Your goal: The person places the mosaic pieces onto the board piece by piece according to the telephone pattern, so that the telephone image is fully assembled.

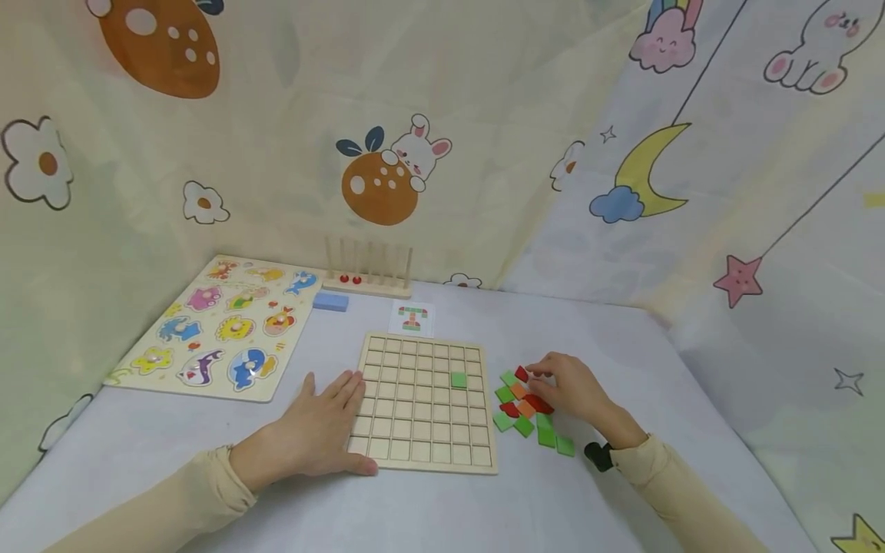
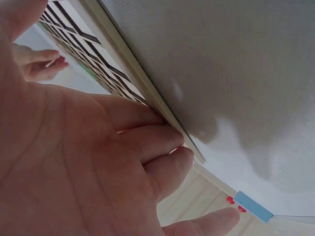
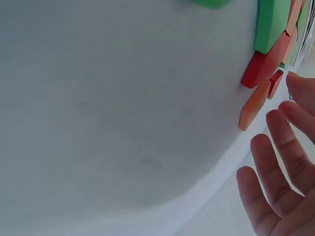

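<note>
My left hand [image 1: 320, 430] lies spread along the left edge of a wooden grid board [image 1: 408, 466]; its fingertips rest at the rim, also in the left wrist view. One green square tile [image 1: 459, 380] sits in a cell toward the board's right side. To the right of the board, my right hand [image 1: 570, 388] reaches over a loose group of flat pieces. Its thumb and index finger pinch a small red piece [image 1: 522, 373] at their tips; the other fingers are loosely bent. Around it lie green tiles [image 1: 523, 426], orange tiles [image 1: 527, 408] and other red pieces [image 1: 509, 410].
Behind the board lies a pattern card [image 1: 412, 318] in green, red and orange. A blue block [image 1: 330, 302] and a pegged wooden rack [image 1: 387, 289] with two red beads stand farther back. An animal knob puzzle [image 1: 276, 361] is at the left. Printed cloth walls [image 1: 498, 153] enclose the table.
</note>
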Demonstrator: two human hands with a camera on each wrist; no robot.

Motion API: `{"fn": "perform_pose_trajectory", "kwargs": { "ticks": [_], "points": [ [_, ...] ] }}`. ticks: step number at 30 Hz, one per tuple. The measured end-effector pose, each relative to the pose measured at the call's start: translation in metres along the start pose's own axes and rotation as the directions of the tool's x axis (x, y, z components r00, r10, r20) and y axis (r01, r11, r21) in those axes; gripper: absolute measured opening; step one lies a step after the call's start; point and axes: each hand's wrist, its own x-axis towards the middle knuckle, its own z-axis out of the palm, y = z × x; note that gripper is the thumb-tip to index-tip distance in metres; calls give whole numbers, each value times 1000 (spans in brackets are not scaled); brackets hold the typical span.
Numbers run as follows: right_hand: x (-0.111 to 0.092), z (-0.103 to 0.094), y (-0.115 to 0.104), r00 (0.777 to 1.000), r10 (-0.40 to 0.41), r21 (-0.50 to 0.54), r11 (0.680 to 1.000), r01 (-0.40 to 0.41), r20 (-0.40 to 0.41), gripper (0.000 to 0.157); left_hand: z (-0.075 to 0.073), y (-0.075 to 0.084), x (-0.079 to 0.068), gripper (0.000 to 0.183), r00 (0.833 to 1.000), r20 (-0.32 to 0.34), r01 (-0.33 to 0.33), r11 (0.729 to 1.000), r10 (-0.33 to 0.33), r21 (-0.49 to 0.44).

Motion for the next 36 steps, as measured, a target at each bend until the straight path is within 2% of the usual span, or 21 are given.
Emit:
{"fn": "perform_pose_trajectory", "kwargs": {
  "ticks": [5,11,36],
  "points": [
    [13,2,-4,999,13,-23,1000,-11,51,34,0,0,0,123,1000,2,2,1000,-2,-11],
    [24,6,-3,995,18,-2,1000,-17,101,32,1,0,0,124,1000,-5,3,1000,-3,-12],
    [26,11,-6,996,63,-58,997,-59,67,19,3,-1,1,123,1000,-17,1,1000,-1,-1]
  ]
}}
